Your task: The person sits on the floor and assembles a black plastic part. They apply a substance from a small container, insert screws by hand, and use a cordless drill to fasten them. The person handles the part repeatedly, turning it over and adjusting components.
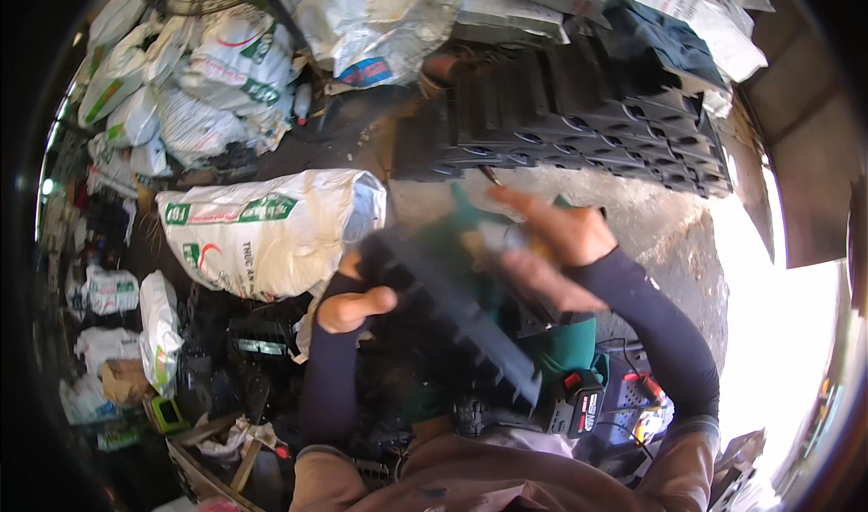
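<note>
My left hand [355, 306] grips the end of a long dark grey plastic part [452, 317], which has a row of small tabs along its edge. The part slants across my lap, its far end pointing down to the right. My right hand [561, 241] is raised beyond it, smeared by motion. Close to those fingers is a blurred whitish and yellowish patch that I cannot make out. On my lap lies a cordless power tool, its black and red battery [577, 405] showing; most of the rest is hidden.
Dark plastic parts [551, 118] stand stacked in rows ahead. A white printed sack [271, 232] lies open at my left, and more sacks [226, 87] are heaped behind it. A purple crate [637, 412] with cables stands at lower right. Wood scraps [244, 462] lie at lower left.
</note>
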Demonstrator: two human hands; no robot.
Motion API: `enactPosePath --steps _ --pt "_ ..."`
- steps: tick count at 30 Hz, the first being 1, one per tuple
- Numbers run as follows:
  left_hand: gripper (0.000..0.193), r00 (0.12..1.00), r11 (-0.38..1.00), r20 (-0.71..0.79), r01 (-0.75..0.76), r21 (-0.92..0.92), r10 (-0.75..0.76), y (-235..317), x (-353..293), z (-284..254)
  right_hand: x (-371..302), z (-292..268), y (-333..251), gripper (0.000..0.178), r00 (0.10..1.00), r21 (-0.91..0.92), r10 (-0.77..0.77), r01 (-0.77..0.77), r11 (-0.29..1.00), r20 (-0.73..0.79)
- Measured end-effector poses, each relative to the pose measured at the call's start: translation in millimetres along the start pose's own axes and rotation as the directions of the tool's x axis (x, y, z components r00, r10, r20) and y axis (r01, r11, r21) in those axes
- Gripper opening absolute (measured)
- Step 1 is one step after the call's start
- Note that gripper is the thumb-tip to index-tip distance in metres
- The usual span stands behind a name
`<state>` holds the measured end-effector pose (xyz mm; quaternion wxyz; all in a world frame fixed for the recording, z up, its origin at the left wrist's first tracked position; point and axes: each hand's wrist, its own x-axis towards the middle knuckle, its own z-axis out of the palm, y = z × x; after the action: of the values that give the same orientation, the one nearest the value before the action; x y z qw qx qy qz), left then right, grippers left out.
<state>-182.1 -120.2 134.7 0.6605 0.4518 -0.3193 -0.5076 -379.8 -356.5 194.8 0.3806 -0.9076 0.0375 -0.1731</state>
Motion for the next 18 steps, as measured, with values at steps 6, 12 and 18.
enactPosePath --steps 6,12,18 --pt "0.045 0.901 0.978 -0.427 -0.155 -0.142 0.08 -6 -38 -36 -62 -6 74 0.054 0.758 -0.287 0.378 -0.581 0.761 -0.531" --pt "0.058 0.517 0.986 -0.85 -0.165 0.017 0.101 -41 -47 -69 -103 20 98 0.057 0.376 0.362 0.905 -0.83 0.425 -0.199" --pt "0.065 0.499 0.996 -0.866 -0.089 -0.007 0.038 -53 -42 -60 -100 18 85 0.034 0.417 0.674 0.905 -0.646 0.359 -0.082"
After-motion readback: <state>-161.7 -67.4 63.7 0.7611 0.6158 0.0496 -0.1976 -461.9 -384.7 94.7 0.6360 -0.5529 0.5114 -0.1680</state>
